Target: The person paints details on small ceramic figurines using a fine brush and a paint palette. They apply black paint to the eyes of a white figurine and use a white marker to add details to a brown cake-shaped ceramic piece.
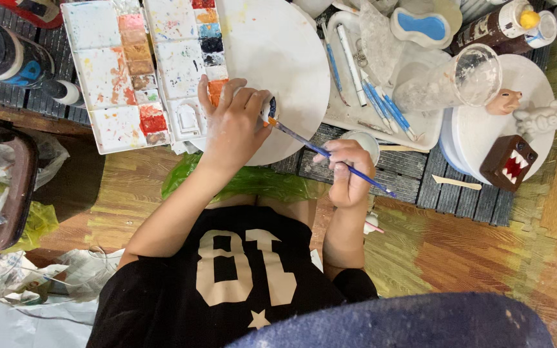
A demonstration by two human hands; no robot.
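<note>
While the left hand [233, 122] is pinching a small piece [271, 106] over the white disc [291, 58], the right hand [349, 173] is gripping a brush [320, 152], tip touching the piece, so painting seems underway, probably calling next for light, steady strokes.

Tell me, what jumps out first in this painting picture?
First, the two hands in the middle: the left hand steadies a small object on a round white board, while the right hand touches a blue-handled paintbrush to it. Beside them at top left lies a stained white paint palette, and at far right a brown box-shaped monster figure shows jagged teeth.
</note>
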